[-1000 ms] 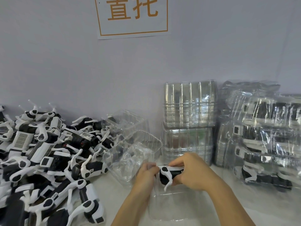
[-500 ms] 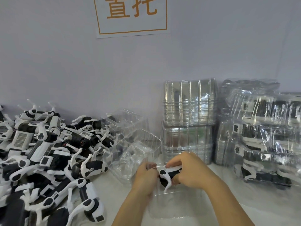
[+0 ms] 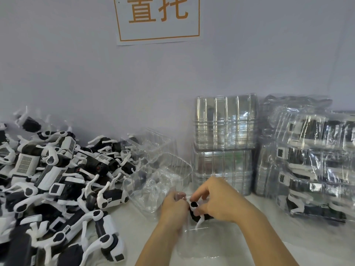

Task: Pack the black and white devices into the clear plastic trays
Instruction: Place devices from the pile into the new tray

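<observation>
Both hands meet at the lower middle over a clear plastic tray [image 3: 199, 244] lying flat on the table. My right hand [image 3: 219, 200] grips a black and white device [image 3: 196, 212] from above. My left hand [image 3: 173, 207] pinches the device's left end. Only its black body, a round white end and one white prong show between the fingers. A big heap of loose black and white devices [image 3: 53, 185] covers the left of the table.
Open clear trays [image 3: 159, 173] lean between the heap and my hands. Two stacks of empty clear trays [image 3: 224, 144] stand against the wall behind my hands. Packed trays in plastic wrap [image 3: 311, 162] are piled at the right. A paper sign [image 3: 157, 18] hangs on the wall.
The device has turned in my hands from lying sideways to a more end-on, tilted pose and sits slightly lower over the flat tray. Both hands keep their hold.
</observation>
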`<state>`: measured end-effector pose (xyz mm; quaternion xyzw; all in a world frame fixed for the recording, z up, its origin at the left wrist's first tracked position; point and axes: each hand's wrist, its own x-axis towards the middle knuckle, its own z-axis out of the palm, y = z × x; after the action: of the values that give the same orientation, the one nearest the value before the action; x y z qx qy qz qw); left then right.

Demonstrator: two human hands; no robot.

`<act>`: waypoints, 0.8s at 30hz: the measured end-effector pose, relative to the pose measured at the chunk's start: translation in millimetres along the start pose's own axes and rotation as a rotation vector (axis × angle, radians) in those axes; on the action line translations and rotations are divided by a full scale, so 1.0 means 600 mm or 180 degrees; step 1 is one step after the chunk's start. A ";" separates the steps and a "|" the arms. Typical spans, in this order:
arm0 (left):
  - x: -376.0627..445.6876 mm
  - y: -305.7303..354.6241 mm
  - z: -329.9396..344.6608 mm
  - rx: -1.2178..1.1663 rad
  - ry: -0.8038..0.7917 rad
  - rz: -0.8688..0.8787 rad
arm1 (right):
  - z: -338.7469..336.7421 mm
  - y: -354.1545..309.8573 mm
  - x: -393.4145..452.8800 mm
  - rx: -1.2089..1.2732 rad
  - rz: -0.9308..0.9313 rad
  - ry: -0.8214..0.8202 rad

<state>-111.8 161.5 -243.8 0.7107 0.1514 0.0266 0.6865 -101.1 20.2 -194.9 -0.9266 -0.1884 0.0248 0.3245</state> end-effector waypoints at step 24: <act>0.002 -0.009 -0.010 0.0095 -0.0221 0.0148 | 0.001 0.008 0.008 0.0077 0.0156 0.0123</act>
<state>-113.3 167.9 -248.9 0.7247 0.1113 0.0156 0.6798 -95.3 19.0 -198.2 -0.9272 -0.1590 0.0172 0.3386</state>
